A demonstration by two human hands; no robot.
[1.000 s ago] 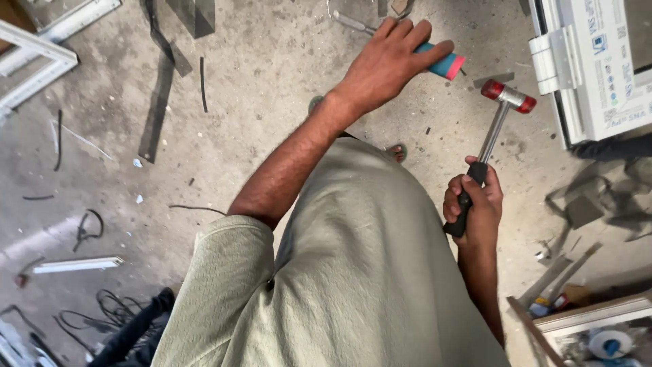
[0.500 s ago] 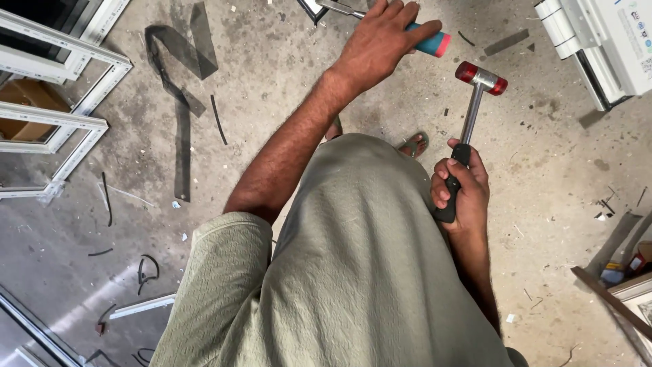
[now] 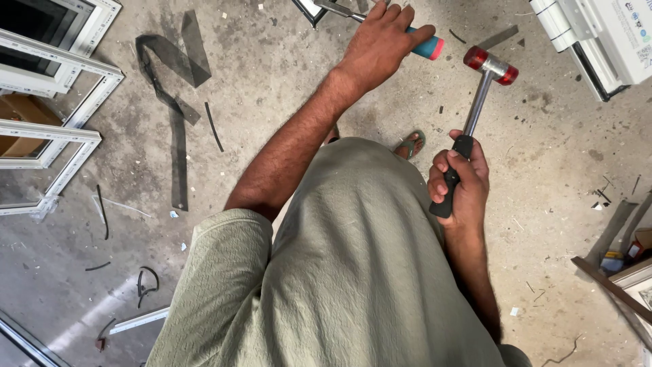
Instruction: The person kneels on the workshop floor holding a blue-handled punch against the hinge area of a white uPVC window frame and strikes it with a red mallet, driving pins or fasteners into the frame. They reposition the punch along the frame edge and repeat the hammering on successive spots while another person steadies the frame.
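The concrete floor (image 3: 272, 75) fills the frame, grey, dusty and strewn with offcuts. The person's pale green shirt (image 3: 353, 272) covers the lower middle and hides the floor beneath it; past its upper edge a sandalled foot (image 3: 410, 144) peeks out. White window frames (image 3: 61, 102) lie along the left edge, one beside another, and a brown cardboard box (image 3: 20, 126) shows through them; what it holds cannot be told. A white machine housing (image 3: 604, 41) sits in the upper right corner. A dark rubber strip (image 3: 173, 81) lies bent in the upper left, with thinner black scraps (image 3: 146, 282) and a white profile piece (image 3: 139, 321) toward the lower left. At the right edge a wooden-edged tray (image 3: 628, 278) holds a small blue-and-yellow container (image 3: 611, 261), with little else of its contents readable.

The right hand (image 3: 462, 183), right of centre, is wrapped tight around the black grip of a hammer (image 3: 475, 109), whose steel shaft slants up to a head with red caps, held above the floor and touching nothing else. The left hand (image 3: 384, 41), at the top centre, is closed around a chisel-like tool (image 3: 424, 46) with a teal and red handle; its metal blade runs to the upper left toward a dark frame corner (image 3: 311, 9) at the top edge, and the fingers hide most of the handle
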